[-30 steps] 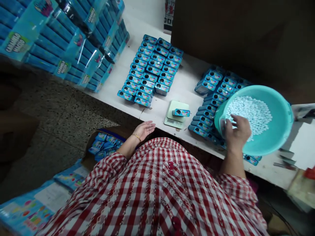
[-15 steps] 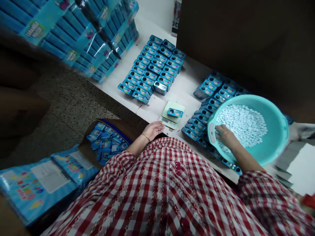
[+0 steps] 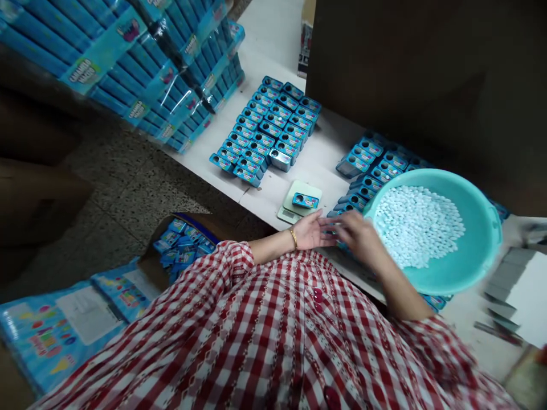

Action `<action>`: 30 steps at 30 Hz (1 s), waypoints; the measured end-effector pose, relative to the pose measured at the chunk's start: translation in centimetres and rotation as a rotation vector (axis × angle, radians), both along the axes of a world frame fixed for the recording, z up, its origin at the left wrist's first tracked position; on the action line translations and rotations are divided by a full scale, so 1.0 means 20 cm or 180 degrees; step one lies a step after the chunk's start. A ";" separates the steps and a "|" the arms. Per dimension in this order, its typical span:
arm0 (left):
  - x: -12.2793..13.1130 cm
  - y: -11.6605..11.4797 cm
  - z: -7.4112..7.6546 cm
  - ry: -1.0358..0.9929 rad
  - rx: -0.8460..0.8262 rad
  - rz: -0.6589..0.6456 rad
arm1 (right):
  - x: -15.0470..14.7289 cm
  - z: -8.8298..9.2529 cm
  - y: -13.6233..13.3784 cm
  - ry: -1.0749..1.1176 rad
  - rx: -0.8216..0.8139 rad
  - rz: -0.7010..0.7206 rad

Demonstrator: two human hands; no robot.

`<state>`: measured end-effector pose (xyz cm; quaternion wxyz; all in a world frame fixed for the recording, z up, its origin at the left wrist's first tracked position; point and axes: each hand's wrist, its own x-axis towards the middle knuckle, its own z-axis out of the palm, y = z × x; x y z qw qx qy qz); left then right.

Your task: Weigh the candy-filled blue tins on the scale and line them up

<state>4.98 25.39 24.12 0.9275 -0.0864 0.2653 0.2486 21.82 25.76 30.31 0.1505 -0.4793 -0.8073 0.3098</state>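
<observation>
Open carton of blue tins (image 3: 183, 245); then left hand (image 3: 310, 232), gold-bangled, its fingers (image 3: 320, 223) spread wide and holding nothing, just beside a pale green kitchen scale (image 3: 308, 192) bearing one blue tin (image 3: 305, 200) on the white desk (image 3: 311, 162). Right hand (image 3: 356, 234), motion-blurred, fingers curled and near the left hand's, any held piece impossible to tell. Farther right, ranked blue tins (image 3: 367, 154) partly behind a smooth teal plastic basin (image 3: 478, 239), heaped with small white oval candies (image 3: 416, 226).
</observation>
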 end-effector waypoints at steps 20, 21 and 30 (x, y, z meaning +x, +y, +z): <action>-0.26 -0.11 -0.28 0.0853 -0.0737 0.0606 | -0.38 -0.43 -0.17 0.0990 -0.0077 -0.0145; -0.28 -0.10 -0.29 0.0977 -0.0717 0.0746 | -0.36 -0.44 -0.14 0.1059 0.0028 -0.0522; -0.54 -0.09 -0.28 0.1585 -0.0881 0.1365 | -0.18 -0.38 0.03 0.0698 0.0219 -0.1328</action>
